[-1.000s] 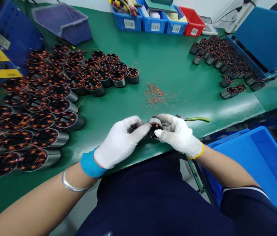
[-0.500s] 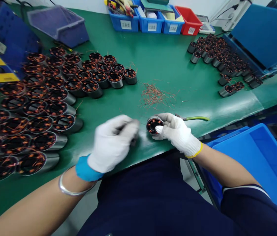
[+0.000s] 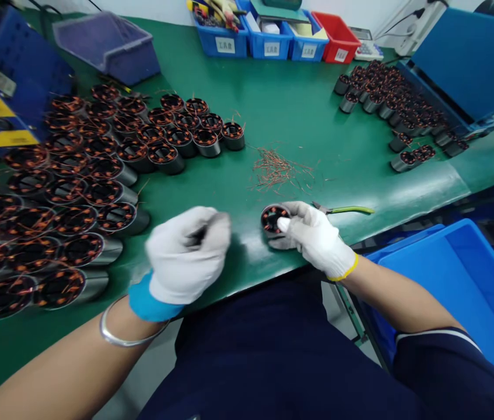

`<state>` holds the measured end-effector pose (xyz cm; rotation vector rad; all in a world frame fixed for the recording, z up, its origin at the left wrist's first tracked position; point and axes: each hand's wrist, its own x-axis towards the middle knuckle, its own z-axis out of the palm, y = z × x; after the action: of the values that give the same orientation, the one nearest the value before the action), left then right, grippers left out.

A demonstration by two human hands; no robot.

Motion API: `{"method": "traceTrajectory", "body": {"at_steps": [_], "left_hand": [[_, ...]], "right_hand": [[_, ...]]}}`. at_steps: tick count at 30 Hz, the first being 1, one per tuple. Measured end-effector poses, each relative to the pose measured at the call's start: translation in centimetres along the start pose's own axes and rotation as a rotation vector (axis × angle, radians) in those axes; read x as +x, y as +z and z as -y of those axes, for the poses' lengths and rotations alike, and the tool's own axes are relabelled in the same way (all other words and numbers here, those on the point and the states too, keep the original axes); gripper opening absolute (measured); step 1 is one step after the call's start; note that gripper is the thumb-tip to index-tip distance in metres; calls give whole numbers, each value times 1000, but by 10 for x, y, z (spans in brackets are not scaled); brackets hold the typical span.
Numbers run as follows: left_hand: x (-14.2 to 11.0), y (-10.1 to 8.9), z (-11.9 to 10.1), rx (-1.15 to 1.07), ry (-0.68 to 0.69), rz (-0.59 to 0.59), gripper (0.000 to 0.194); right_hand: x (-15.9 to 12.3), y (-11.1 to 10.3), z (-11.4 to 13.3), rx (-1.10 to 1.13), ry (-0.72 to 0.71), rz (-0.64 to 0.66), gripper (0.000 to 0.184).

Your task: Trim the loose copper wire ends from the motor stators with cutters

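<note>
My right hand (image 3: 312,233), in a white glove with a yellow hem, grips a motor stator (image 3: 272,221), a short steel cylinder with copper windings inside. Its thumb lies over the stator's open end. My left hand (image 3: 190,251), gloved in white with a blue cuff, hovers apart from it above the front of the bench. Its fingers are curled in toward the thumb and slightly blurred; whether something small is between them is hidden. Green-handled cutters (image 3: 347,210) lie beside my right hand. Beyond both hands is a heap of copper wire offcuts (image 3: 275,169).
Many stators (image 3: 72,221) stand in rows at the left, loose wire ends sticking up. More stators (image 3: 387,96) fill the back right, by a blue box (image 3: 470,64). Blue bins (image 3: 268,46) and a red bin (image 3: 337,35) line the wall. A blue crate (image 3: 461,291) sits below the right edge.
My left hand has moved left, away from the stator. My right hand keeps hold of the stator in nearly the same place, its thumb slightly shifted.
</note>
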<state>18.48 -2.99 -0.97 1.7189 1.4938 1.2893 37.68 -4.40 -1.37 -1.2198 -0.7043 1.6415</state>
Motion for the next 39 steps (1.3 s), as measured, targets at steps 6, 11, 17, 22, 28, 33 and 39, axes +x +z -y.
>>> {"method": "traceTrajectory", "body": {"at_steps": [6,11,17,22,28,33,39], "left_hand": [[8,5,-4,-49,-77,301,28],[2,16,-11,-181,-103,250,27],[13,1,-5,-368,-96,-162,24],[1,16,-8,-323,-342,407,57],[4,6,-12,-413,-493,529,53],[13,-2,-7,-194,-402,833,35],[6,10,-1,-69,-272,591,28]], "right_hand": [[1,-1,0,75,-69,-16,50],[0,6,-12,130,-20,56,49],[-1,8,-10,145,44,-34,52],[-9,14,-12,92,74,31,55],[-16,-11,7,-823,-305,213,67],[-3,-17,-6,-1318,-848,206,71],[4,-12,-26,-1398,-842,109,57]]}}
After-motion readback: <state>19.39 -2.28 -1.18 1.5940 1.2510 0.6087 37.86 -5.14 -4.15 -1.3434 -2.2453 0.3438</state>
